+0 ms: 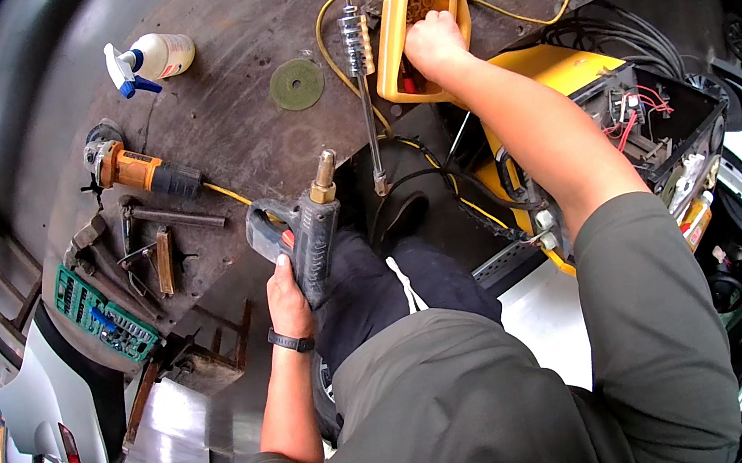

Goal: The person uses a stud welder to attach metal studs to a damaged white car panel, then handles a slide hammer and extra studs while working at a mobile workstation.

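Observation:
My left hand (pixel 288 301) is closed round a black pistol-shaped tool (pixel 314 238), which has a brass and copper nozzle pointing up and away from me. That tool is over my lap, in front of the workbench edge. Far ahead, my right hand (pixel 436 42) reaches into a yellow plastic jug (pixel 391 56) with its side cut open. Its fingers are curled down among small rusty metal pieces, and the fingertips are hidden, so what they hold cannot be made out. Left of the jug lies a chrome slide hammer (pixel 365 100), its rod jutting over the bench edge.
On the dark metal bench (pixel 242 106) lie a spray bottle (pixel 165 55), an orange angle grinder (pixel 135 168), a green abrasive disc (pixel 297 84), hammers (pixel 177 214) and a green socket set (pixel 103 313). A yellow machine (pixel 549 64) with exposed wires and trailing cables stands at right.

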The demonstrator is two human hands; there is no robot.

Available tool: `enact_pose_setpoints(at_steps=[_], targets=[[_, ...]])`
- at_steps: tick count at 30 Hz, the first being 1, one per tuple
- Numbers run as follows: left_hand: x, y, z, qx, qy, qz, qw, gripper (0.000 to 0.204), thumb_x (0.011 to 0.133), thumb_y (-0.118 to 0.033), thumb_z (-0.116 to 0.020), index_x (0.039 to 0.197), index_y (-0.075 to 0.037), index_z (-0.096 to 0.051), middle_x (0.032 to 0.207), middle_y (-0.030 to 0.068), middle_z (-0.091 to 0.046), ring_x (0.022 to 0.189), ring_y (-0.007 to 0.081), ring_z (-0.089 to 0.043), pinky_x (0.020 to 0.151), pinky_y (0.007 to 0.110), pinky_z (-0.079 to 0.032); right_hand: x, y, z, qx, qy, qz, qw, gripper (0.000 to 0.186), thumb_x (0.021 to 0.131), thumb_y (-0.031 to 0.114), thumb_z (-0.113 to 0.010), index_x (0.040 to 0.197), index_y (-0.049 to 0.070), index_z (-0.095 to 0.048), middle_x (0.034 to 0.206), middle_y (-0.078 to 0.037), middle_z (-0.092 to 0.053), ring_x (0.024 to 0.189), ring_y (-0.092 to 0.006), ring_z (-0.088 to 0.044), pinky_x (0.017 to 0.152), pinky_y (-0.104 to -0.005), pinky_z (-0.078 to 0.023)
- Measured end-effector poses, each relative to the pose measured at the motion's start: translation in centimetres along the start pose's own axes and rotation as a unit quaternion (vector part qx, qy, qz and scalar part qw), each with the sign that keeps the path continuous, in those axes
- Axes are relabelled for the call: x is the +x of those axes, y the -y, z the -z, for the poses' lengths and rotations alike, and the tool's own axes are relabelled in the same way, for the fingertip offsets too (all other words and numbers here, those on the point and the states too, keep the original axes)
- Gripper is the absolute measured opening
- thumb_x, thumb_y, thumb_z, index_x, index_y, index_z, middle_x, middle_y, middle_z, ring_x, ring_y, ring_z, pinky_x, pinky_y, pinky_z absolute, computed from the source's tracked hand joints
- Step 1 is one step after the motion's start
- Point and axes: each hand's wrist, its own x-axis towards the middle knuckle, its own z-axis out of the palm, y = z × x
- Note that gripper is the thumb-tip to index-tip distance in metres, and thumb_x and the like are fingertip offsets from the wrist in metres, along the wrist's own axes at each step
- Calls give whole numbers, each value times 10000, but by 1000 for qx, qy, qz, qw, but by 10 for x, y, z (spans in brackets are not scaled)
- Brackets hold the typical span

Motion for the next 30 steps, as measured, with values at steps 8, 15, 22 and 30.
enact_pose_setpoints(at_steps=[8,15,22,30], targets=[[2,0,-6,-6,-42,-44,998,590,1101,-412,-368,1180,89,-669,1048,86,-727,938,142,-647,872,296,-487,-4,-7,6,-26,-7,64,998,273,949,179,-553,1090,102,-773,1125,-63,-750,1109,-245,-651,898,-415,-436],[-2,6,-5,7,-16,-23,1000,570,1099,-399,-380,1184,84,-672,1072,92,-730,947,144,-648,890,299,-481,4,-20,2,-9,-12,89,996,232,929,149,-595,1070,111,-775,1097,-71,-758,1059,-244,-705,889,-388,-465],[-8,5,-20,-36,-21,-27,999,556,1097,-392,-395,1233,82,-652,1121,90,-720,985,151,-650,921,300,-478,5,-36,12,58,25,137,989,249,897,60,-586,1085,28,-745,1158,-171,-729,1068,-327,-712,921,-437,-574],[-4,17,-14,2,-21,-26,999,579,1101,-407,-371,1206,83,-662,1064,88,-730,936,145,-655,882,302,-488,-23,-64,-12,341,-161,157,913,232,872,81,-679,1103,94,-707,1099,-123,-725,999,-322,-702,890,-405,-567]])
